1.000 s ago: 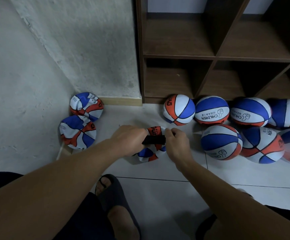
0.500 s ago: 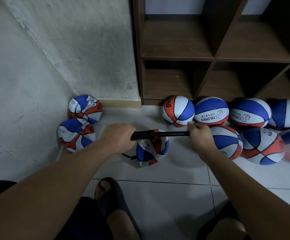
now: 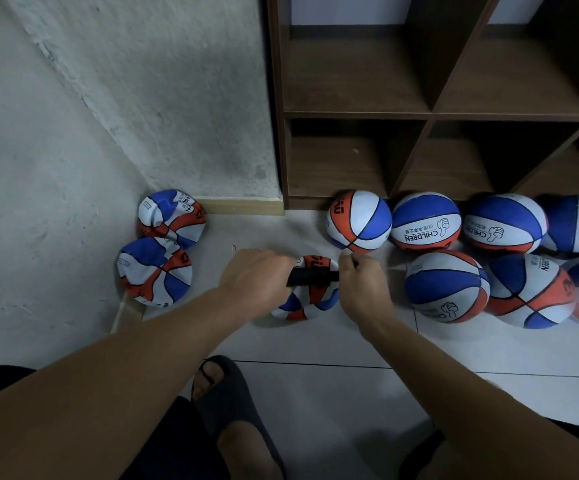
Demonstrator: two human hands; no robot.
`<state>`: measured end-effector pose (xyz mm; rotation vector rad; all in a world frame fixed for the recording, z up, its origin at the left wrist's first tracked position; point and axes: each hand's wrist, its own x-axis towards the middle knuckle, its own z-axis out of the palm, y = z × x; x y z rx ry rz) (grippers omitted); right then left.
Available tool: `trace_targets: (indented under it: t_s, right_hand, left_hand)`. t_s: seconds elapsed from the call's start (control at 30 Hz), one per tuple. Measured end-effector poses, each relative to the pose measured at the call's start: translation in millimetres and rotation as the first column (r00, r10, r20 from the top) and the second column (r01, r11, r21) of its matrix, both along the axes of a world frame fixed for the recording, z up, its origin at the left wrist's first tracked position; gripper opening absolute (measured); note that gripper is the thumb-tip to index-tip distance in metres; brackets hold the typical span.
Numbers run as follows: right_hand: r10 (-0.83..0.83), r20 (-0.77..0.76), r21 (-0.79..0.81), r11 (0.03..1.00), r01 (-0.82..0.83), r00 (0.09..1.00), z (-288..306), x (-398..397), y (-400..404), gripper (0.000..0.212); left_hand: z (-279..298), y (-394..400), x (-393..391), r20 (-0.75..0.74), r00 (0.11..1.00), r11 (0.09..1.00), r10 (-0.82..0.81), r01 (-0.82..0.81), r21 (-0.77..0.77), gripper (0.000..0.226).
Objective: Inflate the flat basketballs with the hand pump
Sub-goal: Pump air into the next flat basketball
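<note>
A black hand pump (image 3: 312, 277) lies level between my hands, above a crumpled red, white and blue basketball (image 3: 310, 299) on the floor tiles. My left hand (image 3: 257, 277) grips the pump's barrel end. My right hand (image 3: 362, 289) grips the handle end, pushed in close to the barrel. Only a short piece of the pump shows between my fists. Two more flat basketballs (image 3: 170, 218) (image 3: 155, 271) lie crumpled in the wall corner at the left.
Several round, full basketballs (image 3: 445, 287) sit in two rows at the right, in front of a dark wooden cubby shelf (image 3: 430, 112). My foot in a grey sandal (image 3: 227, 403) rests on the white tiles below my arms.
Half a second ago the pump rod was drawn out long, with my right hand far to the right. Now my right hand has pushed the handle back in toward my left hand.
</note>
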<state>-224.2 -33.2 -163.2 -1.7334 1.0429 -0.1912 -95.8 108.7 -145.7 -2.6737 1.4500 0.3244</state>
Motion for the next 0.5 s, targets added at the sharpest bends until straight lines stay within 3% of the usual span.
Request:
trace_targets:
  t_s: [0.33,0.5]
  right_hand:
    - [0.046,-0.044,-0.008,0.999,-0.046,0.998,-6.7,0.4,-4.6,0.040]
    - [-0.074,-0.089,0.012,0.997,0.075,0.993,-3.1,-13.3,-59.1,0.033]
  left_hand:
    - [-14.9,5.5,4.3,-0.072,0.997,0.998,-0.025,0.021,-0.053,0.011]
    - [-15.5,21.0,25.9,-0.012,0.997,0.997,0.072,-0.072,-0.015,0.013]
